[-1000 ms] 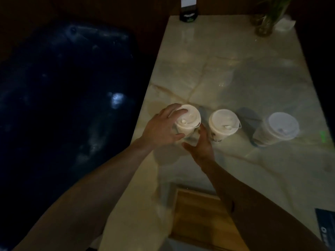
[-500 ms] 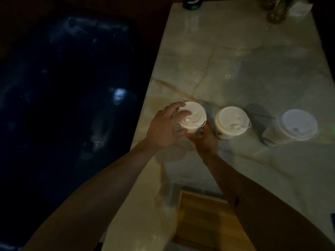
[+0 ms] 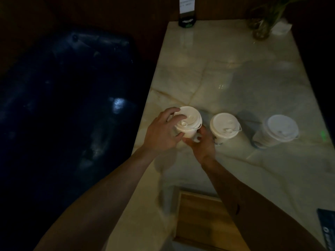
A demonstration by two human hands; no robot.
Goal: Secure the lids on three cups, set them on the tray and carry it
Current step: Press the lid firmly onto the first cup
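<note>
pressing the lid (image 3: 188, 118) down on the leftmost cup (image 3: 189, 132) at mid-frame, by the desk (image 3: 226, 69) edge.
left hand (image 3: 161, 132) curled over the lid rim, right hand (image 3: 201, 142) gripped the cup body; an even press all round the rim would likely have seated it best.

Dim café: marble counter (image 3: 235, 73) with lidded takeaway cups (image 3: 225, 127), wooden tray (image 3: 203, 220), sign stand (image 3: 187, 13), vase (image 3: 261, 28).

Three cups, left (image 3: 188, 124), middle (image 3: 224, 126), right (image 3: 277, 130): white lids, pale bodies. Counter (image 3: 235, 73): cream marble with brownish veins. Tray (image 3: 203, 220): light brown wood grain. Vase (image 3: 261, 28) holds green leaves. Sign (image 3: 187, 11): white card, black base.
</note>
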